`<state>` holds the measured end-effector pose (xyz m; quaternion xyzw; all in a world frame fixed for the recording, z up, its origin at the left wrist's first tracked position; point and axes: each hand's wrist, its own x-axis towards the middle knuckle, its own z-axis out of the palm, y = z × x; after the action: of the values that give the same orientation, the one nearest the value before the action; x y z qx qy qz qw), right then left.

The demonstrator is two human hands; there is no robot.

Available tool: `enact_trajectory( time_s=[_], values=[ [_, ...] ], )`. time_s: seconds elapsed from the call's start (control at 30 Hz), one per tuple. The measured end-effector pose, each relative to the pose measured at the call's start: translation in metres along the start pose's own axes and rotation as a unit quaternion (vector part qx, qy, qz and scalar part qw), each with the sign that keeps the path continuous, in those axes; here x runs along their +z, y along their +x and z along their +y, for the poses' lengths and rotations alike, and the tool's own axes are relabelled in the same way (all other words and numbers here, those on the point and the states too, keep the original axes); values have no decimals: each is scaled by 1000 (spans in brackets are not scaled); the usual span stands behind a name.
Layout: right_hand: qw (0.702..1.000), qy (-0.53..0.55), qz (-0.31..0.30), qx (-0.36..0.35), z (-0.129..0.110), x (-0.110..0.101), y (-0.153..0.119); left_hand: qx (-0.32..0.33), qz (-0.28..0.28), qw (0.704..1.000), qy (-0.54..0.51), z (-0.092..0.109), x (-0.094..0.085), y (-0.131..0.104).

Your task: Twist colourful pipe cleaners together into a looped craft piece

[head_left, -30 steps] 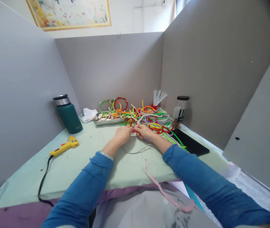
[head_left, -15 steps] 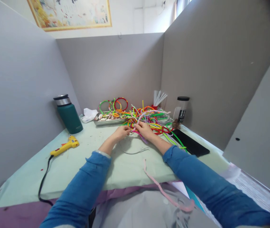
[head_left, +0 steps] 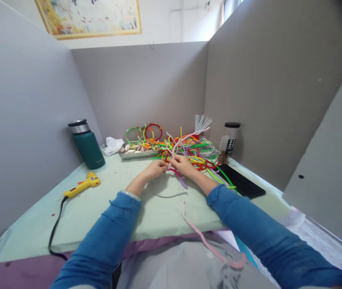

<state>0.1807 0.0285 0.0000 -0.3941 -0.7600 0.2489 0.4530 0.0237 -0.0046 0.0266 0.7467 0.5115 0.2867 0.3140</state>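
My left hand and my right hand are close together above the table, both with fingers pinched on a pale pink pipe cleaner. Its long end rises past my right hand toward the back right. A magenta and purple strip hangs below the fingertips; how it joins the pink one is too small to tell. Behind my hands lies a tangled heap of colourful pipe cleaners. A thin grey strand lies on the table in front of my hands. Another pink pipe cleaner hangs over the front edge.
On the left are a green bottle and a yellow glue gun with a black cord. A metal tray of shells, coloured rings and white tissue are behind. A black phone and clear jar are right.
The long pink end has swung up and left, now pointing more steeply. The magenta and purple strip hangs a little lower. My hands have barely moved.
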Motion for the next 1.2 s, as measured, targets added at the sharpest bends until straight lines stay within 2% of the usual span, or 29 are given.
enact_trajectory(
  time_s=[0.17, 0.5, 0.87, 1.2],
  values=[
    [1000, -11, 3, -15, 3, 1, 0, -13, -2, 1000, -5, 2, 0, -1],
    [999, -42, -6, 1, 1, 2, 1, 27, -12, 1000, 6, 0, -1, 0],
    [999, -52, -16, 0, 2, 3, 1, 34, -29, 999, 14, 4, -1, -3],
    [999, -17, -30, 13, -4, 0, -1, 52, 4, 998, 26, -6, 1, 4]
  ],
)
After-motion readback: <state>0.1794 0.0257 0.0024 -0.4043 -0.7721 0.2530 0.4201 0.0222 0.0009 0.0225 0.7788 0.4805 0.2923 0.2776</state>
